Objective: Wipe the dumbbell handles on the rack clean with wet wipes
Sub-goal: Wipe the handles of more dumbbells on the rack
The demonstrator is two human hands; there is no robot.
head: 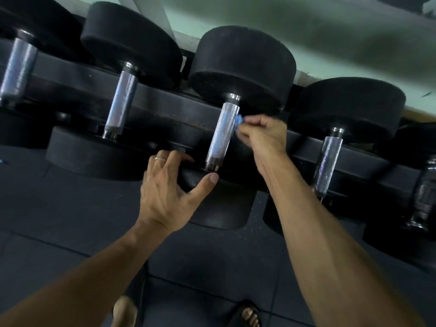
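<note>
A black rack (165, 119) carries a row of black dumbbells with knurled chrome handles. The middle handle (220, 135) runs from a far head (243, 67) to a near head (219, 208). My right hand (262, 135) pinches a small blue wet wipe (238, 120) against the right side of that handle, near its upper end. My left hand (169, 190), with a ring on one finger, rests on the near head, its fingers spread over the head's top and its thumb by the handle's lower collar.
Other handles lie to the left (121, 102), at the far left (16, 69) and to the right (328, 161). A further dumbbell (422, 197) sits at the right edge. Dark rubber floor tiles (70, 208) lie below, and my sandalled feet (247, 312) show at the bottom.
</note>
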